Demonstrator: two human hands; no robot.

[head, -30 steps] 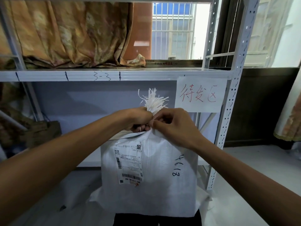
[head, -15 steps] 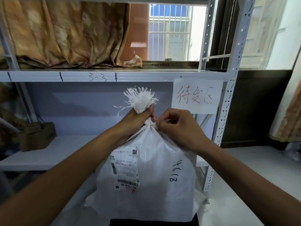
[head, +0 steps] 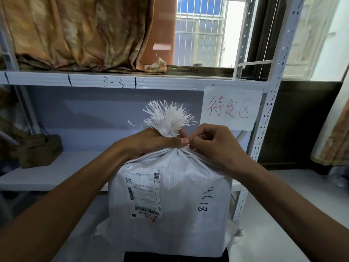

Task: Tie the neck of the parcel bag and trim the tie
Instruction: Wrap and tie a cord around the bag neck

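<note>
**Both grips clamped on the bag's neck**

The left grip (head: 151,142) was wrapped round the neck (head: 171,134) of the bag (head: 179,201) from the left. Its fingers curled behind the neck and its thumb lay across the front, the nail pointing right. The right grip (head: 213,146) sat just beside it, touching that thumb's tip. Its fingers were all curled and its fingertips pinched the gathered cloth at the neck's right side. Something thin and pale showed between those fingers; whether it was a tie could not be told.

The bag was white and woven. It stood upright in mid-view in front of a white rack (head: 272,114), its base on a dark thing cut off by the lower edge. Above the grips its mouth rose as a frayed tuft (head: 168,116) with strands splayed outward. Below them the cloth fanned down in folds to a full, boxy body. A label (head: 144,193) with barcodes was stuck on the front left, slightly tilted. A handwritten number (head: 204,198) ran down the front right.

The rack's upper shelf (head: 132,80) bore "3-3" in pen. A paper sign (head: 230,108) with red characters hung from it at the right. A brownish curtain (head: 75,33) lay bunched on that shelf, with a barred window (head: 200,31) to its right. A brown box (head: 40,150) stood on the lower shelf (head: 56,173) at the left.
</note>
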